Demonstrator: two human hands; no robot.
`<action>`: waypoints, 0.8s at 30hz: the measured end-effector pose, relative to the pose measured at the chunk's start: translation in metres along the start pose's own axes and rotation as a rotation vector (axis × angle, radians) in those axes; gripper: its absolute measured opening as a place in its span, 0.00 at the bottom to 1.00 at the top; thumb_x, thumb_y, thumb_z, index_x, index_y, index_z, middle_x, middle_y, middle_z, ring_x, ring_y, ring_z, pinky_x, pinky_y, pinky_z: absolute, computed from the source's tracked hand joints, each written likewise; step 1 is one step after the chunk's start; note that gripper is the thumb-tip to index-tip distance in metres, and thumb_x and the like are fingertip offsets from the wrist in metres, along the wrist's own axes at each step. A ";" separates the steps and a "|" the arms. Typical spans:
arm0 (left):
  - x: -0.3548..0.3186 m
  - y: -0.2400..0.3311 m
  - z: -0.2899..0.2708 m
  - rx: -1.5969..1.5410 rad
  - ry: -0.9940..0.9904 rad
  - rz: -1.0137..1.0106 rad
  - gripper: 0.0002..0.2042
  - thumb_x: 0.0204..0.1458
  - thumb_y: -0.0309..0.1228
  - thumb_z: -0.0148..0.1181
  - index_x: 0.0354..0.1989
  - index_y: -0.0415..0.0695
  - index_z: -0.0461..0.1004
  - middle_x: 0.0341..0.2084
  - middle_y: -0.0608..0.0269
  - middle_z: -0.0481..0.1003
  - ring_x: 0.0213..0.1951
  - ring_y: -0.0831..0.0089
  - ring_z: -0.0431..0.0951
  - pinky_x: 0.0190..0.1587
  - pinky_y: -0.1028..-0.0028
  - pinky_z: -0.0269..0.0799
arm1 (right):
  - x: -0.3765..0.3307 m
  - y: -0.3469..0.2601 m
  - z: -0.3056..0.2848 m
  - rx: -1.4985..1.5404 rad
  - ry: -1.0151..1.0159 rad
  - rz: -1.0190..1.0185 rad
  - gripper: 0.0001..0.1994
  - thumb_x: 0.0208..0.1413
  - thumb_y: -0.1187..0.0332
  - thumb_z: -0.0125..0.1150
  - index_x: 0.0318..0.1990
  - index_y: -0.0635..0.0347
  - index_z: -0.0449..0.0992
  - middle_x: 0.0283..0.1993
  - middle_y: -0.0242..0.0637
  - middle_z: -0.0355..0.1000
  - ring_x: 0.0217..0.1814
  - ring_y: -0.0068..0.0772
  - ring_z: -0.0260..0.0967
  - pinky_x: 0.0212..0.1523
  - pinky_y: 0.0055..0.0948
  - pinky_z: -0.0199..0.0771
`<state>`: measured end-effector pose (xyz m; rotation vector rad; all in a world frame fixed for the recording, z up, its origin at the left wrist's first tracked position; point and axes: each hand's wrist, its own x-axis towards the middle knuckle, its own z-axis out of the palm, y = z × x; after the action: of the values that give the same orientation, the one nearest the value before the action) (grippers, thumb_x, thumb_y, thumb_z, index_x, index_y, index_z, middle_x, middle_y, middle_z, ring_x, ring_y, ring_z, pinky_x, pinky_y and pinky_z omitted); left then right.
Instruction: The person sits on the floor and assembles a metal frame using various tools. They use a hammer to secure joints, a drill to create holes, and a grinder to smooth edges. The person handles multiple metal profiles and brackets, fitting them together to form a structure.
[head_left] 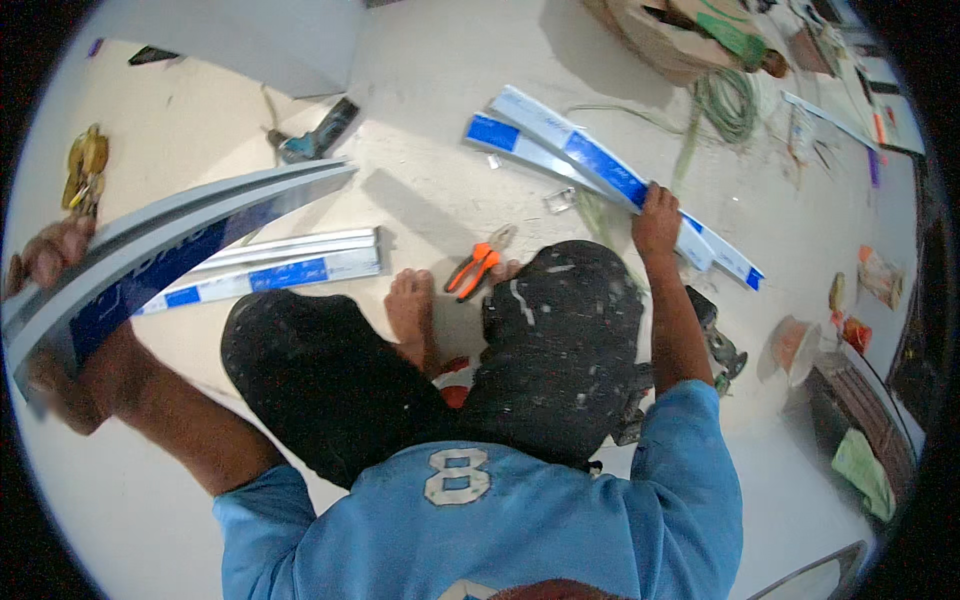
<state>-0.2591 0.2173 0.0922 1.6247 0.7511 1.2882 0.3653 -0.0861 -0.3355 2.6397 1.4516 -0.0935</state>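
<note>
My left hand point(58, 252) is wrapped round a long grey profile strip point(200, 230) with blue printed film, lifted at the left and tilted. Part of that hand is hidden behind the strip. Over on the right, my right hand point(658, 222) grips a white strip with blue film point(570, 142), its fingers closed on the edge. Beneath it, crossing at an angle, lies a second blue-and-white strip point(495, 135) on the floor. Between my bare feet and these strips are orange-handled pliers point(478, 268). More white-and-blue strips point(290, 270) lie behind the raised one.
A cordless power tool point(315, 135) rests on the floor ahead. Farther right are a coil of pale green cord point(727, 105) and a large brown sack point(665, 35). Dark tools point(715, 335) sit beside my right knee. A yellow metal object point(85, 170) lies far left.
</note>
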 end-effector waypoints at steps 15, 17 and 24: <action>0.000 -0.036 0.005 0.286 -0.186 0.026 0.33 0.61 0.43 0.61 0.67 0.26 0.72 0.63 0.30 0.71 0.69 0.37 0.70 0.76 0.42 0.63 | 0.090 0.112 -0.061 0.035 0.010 0.044 0.28 0.55 0.60 0.79 0.58 0.64 0.73 0.57 0.55 0.77 0.63 0.62 0.75 0.62 0.55 0.78; 0.001 -0.042 0.004 0.468 -0.089 0.014 0.41 0.55 0.51 0.67 0.65 0.24 0.71 0.61 0.27 0.69 0.69 0.36 0.68 0.78 0.41 0.59 | 0.113 0.109 -0.055 -0.025 0.007 0.039 0.28 0.55 0.60 0.80 0.58 0.63 0.74 0.58 0.54 0.77 0.64 0.61 0.75 0.63 0.55 0.79; 0.007 -0.048 0.054 0.278 -0.005 0.077 0.40 0.51 0.50 0.63 0.61 0.23 0.71 0.50 0.36 0.71 0.64 0.39 0.68 0.78 0.39 0.51 | 0.147 0.080 -0.001 -0.057 -0.010 0.012 0.32 0.53 0.60 0.81 0.61 0.61 0.73 0.61 0.50 0.76 0.65 0.57 0.76 0.58 0.56 0.84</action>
<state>-0.2020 0.2276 0.0490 1.8930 0.9040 1.2764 0.5116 -0.0049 -0.3455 2.5984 1.4139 -0.0633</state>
